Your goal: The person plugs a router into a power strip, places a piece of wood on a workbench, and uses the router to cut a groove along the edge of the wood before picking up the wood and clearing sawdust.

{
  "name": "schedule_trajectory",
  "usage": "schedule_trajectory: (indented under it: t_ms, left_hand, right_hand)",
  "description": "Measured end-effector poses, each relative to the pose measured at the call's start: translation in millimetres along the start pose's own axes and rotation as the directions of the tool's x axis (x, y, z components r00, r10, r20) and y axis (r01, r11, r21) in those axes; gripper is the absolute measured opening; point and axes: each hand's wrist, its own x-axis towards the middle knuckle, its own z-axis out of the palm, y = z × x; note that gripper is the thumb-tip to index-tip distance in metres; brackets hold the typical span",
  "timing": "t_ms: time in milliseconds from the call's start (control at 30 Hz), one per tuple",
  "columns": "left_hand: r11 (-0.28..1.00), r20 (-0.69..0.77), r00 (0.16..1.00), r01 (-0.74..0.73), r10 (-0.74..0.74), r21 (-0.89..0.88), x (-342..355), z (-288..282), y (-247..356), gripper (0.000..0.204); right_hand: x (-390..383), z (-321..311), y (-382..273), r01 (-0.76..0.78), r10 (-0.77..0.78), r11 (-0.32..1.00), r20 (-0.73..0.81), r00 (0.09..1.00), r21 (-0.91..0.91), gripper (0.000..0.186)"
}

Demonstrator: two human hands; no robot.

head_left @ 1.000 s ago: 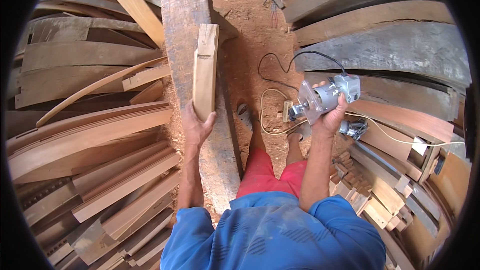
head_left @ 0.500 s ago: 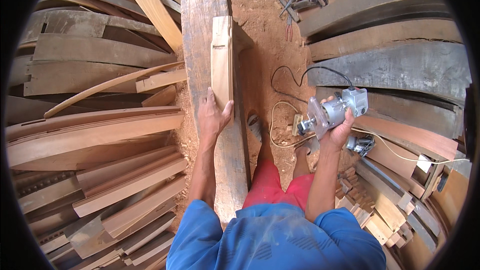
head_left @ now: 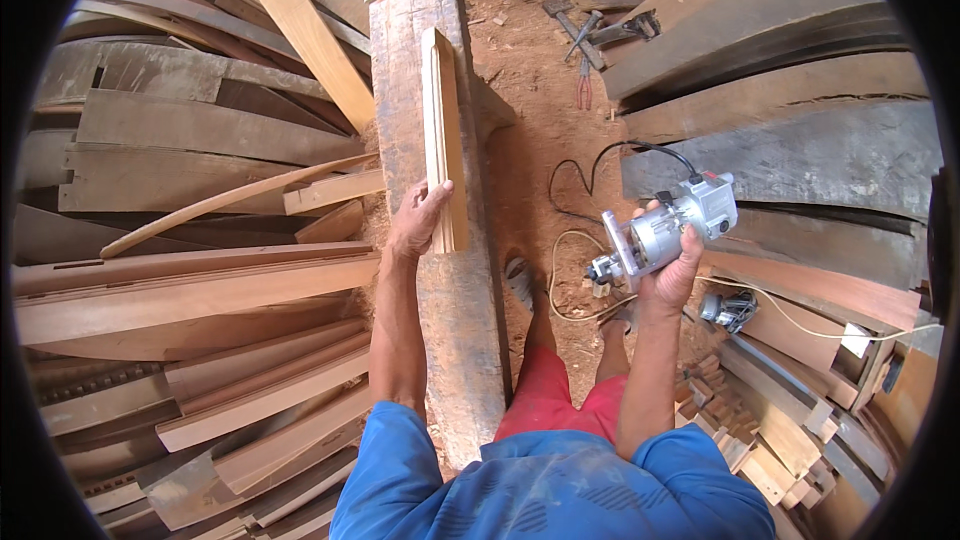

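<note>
My left hand point(head_left: 416, 222) grips the near end of a short pale wooden board point(head_left: 446, 130), thumb over its top edge. The board lies lengthwise on a thick, worn timber beam point(head_left: 455, 340), turned so that a grooved, moulded edge faces up. Off to the right, my right hand point(head_left: 670, 278) is wrapped round the silver body of a trim router point(head_left: 668, 232), held in the air. Its clear base plate and bit end point left, and a black cord point(head_left: 590, 187) runs from its back end.
Stacked planks point(head_left: 200, 130) line the left side, and large dark boards point(head_left: 780, 150) the right. A hammer point(head_left: 574, 30) and red-handled pliers point(head_left: 584, 90) lie on the sawdust-covered floor ahead. A second power tool point(head_left: 730, 310) sits at right, by a pale cable point(head_left: 800, 322).
My left hand has rolled the board from its flat face onto its side, bringing the grooved edge up. The router has tilted slightly in my right hand. The whole view has shifted a little.
</note>
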Motion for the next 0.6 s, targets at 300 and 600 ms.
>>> schedule_trajectory:
  t_ms: [300,600]
  left_hand:
    - [0.974,0.005,0.999,-0.042,0.044,-0.222,6,1,-19,0.044]
    - [0.668,0.082,0.994,0.009,0.077,-0.744,-17,24,6,0.068]
  right_hand:
    - [4,-3,-2,-0.004,0.003,1.000,0.016,1.000,0.009,0.059]
    - [5,-9,3,0.014,-0.015,1.000,0.031,0.999,0.016,0.057]
